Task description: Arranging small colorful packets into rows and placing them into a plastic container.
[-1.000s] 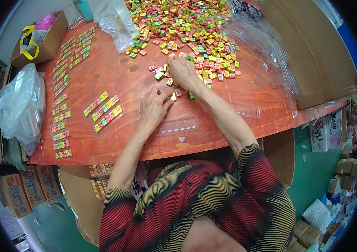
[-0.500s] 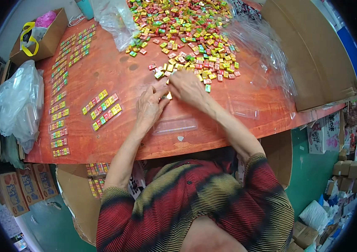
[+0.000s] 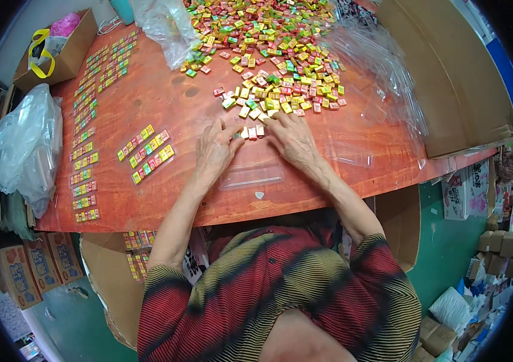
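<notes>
From afar, I can't tell if the curled left hand (image 3: 214, 148) and right hand (image 3: 295, 142) grip, but this looks like lining up tiny boxes (image 3: 252, 133), needing gentle pushes next.

Person wore red, black and yellow short-sleeved top (image 3: 323, 274) of finely striped fabric; small dark button (image 3: 271, 260) noted in front.

Both bare forearms, the left forearm (image 3: 179, 220) and the right forearm (image 3: 353, 208), reach forward from the body and slant inward. The left hand (image 3: 215, 148) and right hand (image 3: 292, 143) face each other, near but apart, backs upward. The left hand's thumb and index finger point toward the right hand; the right hand's fingers bend forward and inward. How tightly either hand grips is unclear.
</notes>
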{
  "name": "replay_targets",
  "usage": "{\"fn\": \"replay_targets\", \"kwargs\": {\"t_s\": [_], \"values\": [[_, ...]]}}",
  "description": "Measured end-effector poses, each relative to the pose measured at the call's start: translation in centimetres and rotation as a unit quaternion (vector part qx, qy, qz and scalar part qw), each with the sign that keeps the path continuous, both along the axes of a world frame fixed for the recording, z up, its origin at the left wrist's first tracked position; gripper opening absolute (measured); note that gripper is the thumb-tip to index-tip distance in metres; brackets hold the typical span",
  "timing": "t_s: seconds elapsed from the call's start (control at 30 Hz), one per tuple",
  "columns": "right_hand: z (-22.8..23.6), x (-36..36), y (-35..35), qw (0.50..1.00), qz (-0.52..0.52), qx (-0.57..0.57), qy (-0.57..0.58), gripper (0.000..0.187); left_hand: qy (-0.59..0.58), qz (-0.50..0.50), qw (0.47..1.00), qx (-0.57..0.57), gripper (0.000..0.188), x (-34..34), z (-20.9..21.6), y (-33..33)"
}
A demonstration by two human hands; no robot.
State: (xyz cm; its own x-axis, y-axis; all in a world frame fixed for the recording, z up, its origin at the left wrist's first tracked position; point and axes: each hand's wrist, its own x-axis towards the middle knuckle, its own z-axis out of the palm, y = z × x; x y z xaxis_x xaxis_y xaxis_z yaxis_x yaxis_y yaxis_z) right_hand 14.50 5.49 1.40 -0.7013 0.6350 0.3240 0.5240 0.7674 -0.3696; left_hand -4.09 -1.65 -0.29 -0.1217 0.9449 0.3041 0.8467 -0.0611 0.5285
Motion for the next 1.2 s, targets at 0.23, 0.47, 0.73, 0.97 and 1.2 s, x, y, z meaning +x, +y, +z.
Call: {"fn": "replay_targets", "kwargs": {"t_s": [0.23, 0.47, 0.73, 0.97, 1.2], "values": [[-0.6, 1.2, 1.2, 0.996, -0.052, 0.071, 0.029, 0.013, 0.017, -0.018, 0.999, -0.021, 0.031, 0.8, 0.6, 0.4], [-1.0, -1.3, -0.5, 0.997, -0.029, -0.074, -0.025, 0.022, -0.020, -0.072, 0.997, -0.015, 0.044, -0.2, 0.6, 0.4], [0.0, 1.6, -0.1, 0.994, -0.063, -0.083, 0.036, 0.023, -0.053, -0.067, 0.996, -0.009, 0.043, -0.2, 1.0, -0.1], [-0.8, 0.9, -0.8, 0.988, -0.085, -0.129, -0.028, 0.026, -0.017, -0.074, 0.996, -0.034, 0.045, -0.3, 0.6, -0.2], [0.0, 0.3, -1.2, 0.988, -0.028, -0.145, 0.053, 0.033, 0.004, -0.064, 0.997, -0.045, 0.041, 0.1, 0.6, 0.1]]}}
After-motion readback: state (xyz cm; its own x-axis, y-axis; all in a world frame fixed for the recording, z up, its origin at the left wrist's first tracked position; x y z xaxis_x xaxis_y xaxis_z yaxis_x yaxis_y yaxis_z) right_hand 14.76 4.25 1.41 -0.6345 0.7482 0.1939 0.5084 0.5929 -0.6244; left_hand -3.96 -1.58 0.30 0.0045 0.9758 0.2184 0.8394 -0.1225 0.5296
